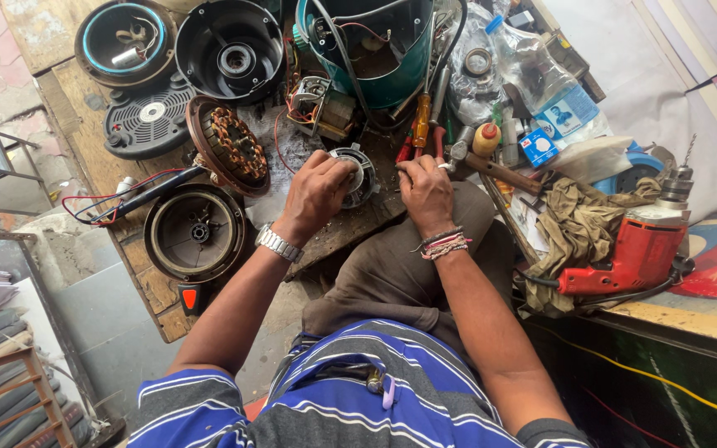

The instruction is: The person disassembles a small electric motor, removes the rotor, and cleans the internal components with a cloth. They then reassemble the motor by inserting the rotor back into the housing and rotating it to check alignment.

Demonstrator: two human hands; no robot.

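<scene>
A small round metal motor part rests on the worn wooden bench in front of me. My left hand, with a metal watch at the wrist, is closed over its left side. My right hand, with thread bands at the wrist, sits just right of the part with its fingers curled on the bench near it; whether it holds anything I cannot tell. A copper-wound stator stands tilted to the left of my left hand.
Round black fan housings and a grille lie at left. A teal drum stands behind. Screwdrivers, a small bottle, a plastic water bottle, a rag and a red electric drill crowd the right.
</scene>
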